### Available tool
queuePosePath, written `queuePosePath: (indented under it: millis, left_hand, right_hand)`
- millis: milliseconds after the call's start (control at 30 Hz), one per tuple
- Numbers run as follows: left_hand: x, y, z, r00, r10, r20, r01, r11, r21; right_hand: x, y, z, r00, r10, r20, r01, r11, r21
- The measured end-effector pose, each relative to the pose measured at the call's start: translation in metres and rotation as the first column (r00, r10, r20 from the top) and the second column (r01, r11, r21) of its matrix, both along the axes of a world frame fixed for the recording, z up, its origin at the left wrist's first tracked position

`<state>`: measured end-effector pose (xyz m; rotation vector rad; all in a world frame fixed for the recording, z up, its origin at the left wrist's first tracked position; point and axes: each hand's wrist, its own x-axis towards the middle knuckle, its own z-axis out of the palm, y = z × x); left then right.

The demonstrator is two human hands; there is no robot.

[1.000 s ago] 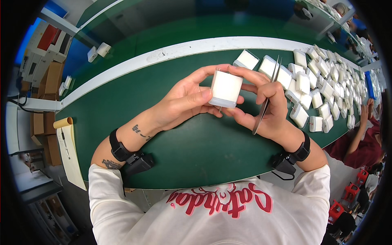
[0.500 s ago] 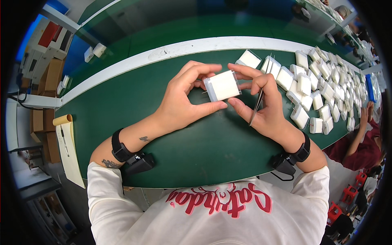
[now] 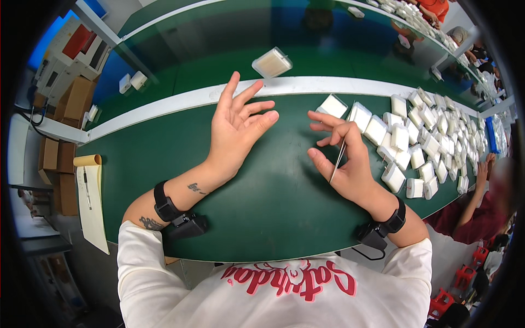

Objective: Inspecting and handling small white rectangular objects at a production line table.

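Observation:
A small white block in a clear plastic case [image 3: 272, 63] lies past the white rail, just beyond the fingertips of my left hand [image 3: 234, 128]. That hand is open, fingers spread and empty, over the near side of the rail. My right hand [image 3: 353, 164] is held above the green table with a pair of metal tweezers [image 3: 340, 157] gripped along the palm, its fingers partly curled. A similar cased block [image 3: 332, 106] sits against the rail beyond my right hand, at the left end of a large group of such blocks [image 3: 401, 138].
The white rail [image 3: 191, 97] crosses the far side of the green table [image 3: 262, 208]. At the left edge lies a yellow notepad [image 3: 93, 218] with a pen [image 3: 87, 188]. A blue strip [image 3: 491, 135] borders the blocks at right, near another person's hands [image 3: 483, 168].
The cased block has left both hands and now lies beyond the rail. My left hand has reached forward and opened. The tweezers remain in my right hand.

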<state>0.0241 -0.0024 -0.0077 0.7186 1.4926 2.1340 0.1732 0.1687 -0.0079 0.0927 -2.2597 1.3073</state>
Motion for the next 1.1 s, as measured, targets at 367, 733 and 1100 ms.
queuePosePath:
  millis: [367, 733, 1100]
  left_hand:
    - [0.003, -0.004, -0.004, 0.943, -0.319, -0.095, 0.287, 0.924, -0.251]
    - [0.007, -0.007, 0.004, 0.835, -0.443, -0.327, 0.276, 0.85, -0.448]
    - [0.006, -0.007, 0.002, 0.768, -0.476, -0.429, 0.258, 0.842, -0.473]
  right_hand:
    - [0.0, -0.002, 0.002, 0.994, 0.043, 0.098, -0.042, 0.999, -0.019]
    - [0.003, -0.003, 0.01, 0.969, 0.081, 0.232, -0.082, 0.997, -0.006]
    - [0.003, -0.001, 0.006, 0.974, 0.083, 0.211, -0.093, 0.995, 0.04]
